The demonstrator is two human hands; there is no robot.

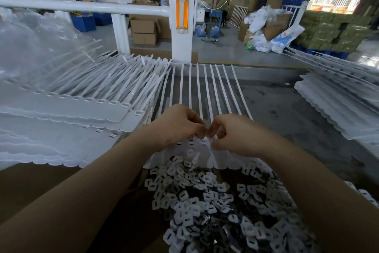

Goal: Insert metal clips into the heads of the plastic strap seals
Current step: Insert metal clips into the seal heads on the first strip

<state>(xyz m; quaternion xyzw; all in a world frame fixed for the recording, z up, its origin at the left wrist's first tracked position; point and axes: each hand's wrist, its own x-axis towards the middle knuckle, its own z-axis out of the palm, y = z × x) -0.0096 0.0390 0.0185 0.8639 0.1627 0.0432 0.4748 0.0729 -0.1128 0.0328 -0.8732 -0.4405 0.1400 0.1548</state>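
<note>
Left hand [180,123] and right hand [235,133] meet fingertip to fingertip over the heads of the strap seal sheet [205,92] at frame centre, each grip curled in a pinch; the pinched item is too small to tell. Metal clips [215,207] are heaped at 6 o'clock. Stacked seal sheets [71,113] lie at 9 o'clock on the counter [287,113].

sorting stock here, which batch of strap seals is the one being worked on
The flat sheet of strap seals in the middle, under both hands; the left stack and right stack lie untouched.

left: seal stacks [67,109] wall me in | near: clip heap [215,201] | right: bare tabletop [287,113] gives room
</note>
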